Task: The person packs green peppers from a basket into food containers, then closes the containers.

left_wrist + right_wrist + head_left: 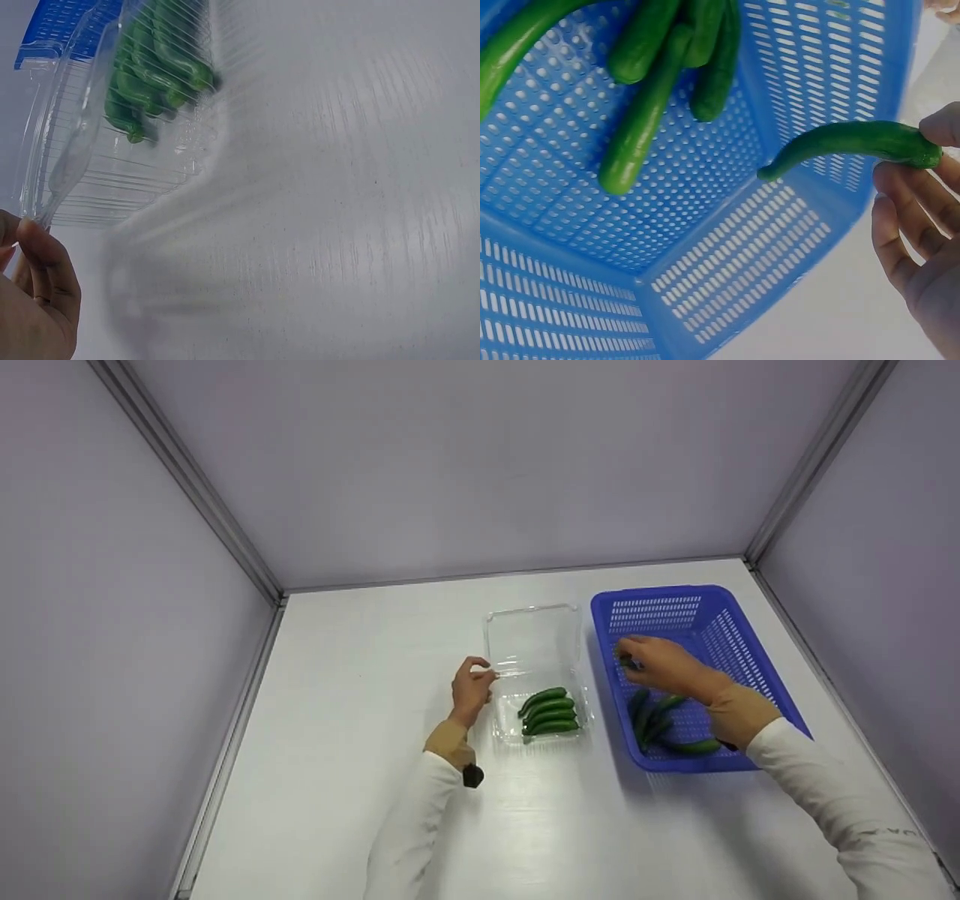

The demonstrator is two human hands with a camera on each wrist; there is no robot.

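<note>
My left hand (472, 690) pinches the left edge of a clear plastic clamshell box (82, 161) between thumb and finger. The box lies with its lid (534, 637) raised at the far side. Inside it, several slim green vegetables like small cucumbers (551, 712) lie side by side. Above the left part of a blue basket (619, 697), my right hand (664, 666) holds one small curved cucumber (847, 142). Thumb and fingers grip one end, and its narrow tip points away from the palm. More cucumbers (641, 120) lie on the basket's floor.
The white table (337, 720) carries the box, with the basket standing to its right. Pale panels (495, 472) close off the back and both sides. The basket's slotted walls (727, 262) rise around the cucumbers.
</note>
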